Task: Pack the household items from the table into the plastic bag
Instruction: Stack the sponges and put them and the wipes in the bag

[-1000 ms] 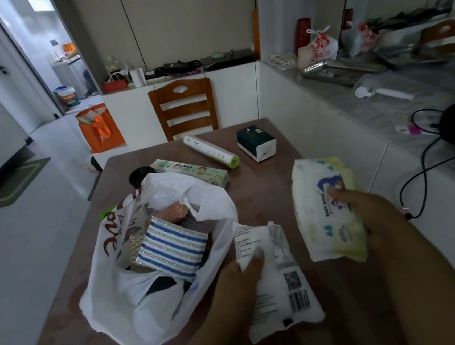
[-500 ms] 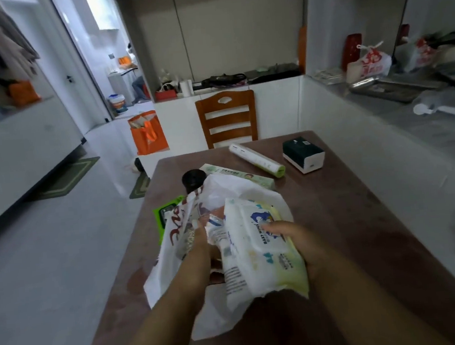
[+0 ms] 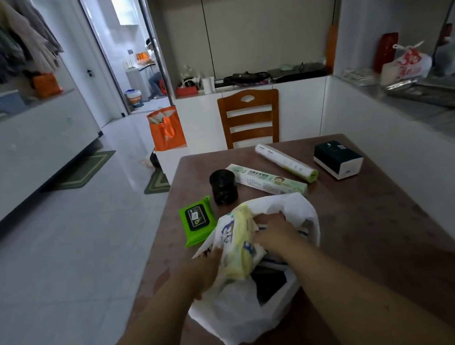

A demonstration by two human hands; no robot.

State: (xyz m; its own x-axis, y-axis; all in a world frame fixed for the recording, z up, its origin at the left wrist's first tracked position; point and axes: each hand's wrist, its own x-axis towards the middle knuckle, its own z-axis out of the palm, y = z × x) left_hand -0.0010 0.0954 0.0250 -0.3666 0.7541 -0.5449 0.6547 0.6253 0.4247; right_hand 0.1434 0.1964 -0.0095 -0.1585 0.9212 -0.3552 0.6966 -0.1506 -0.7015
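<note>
Both hands work at the mouth of the white plastic bag, low in the centre of the frame on the worktop. The right hand presses the yellow-and-white wipes pack down with curled fingers; the left hand seems to grip the bag's left edge, though its fingers are hidden. The pack's long axis runs from lower right to upper left, its top end still outside the bag. If the thin rim slips, the pack could slide out towards the green wipes pack.
</note>
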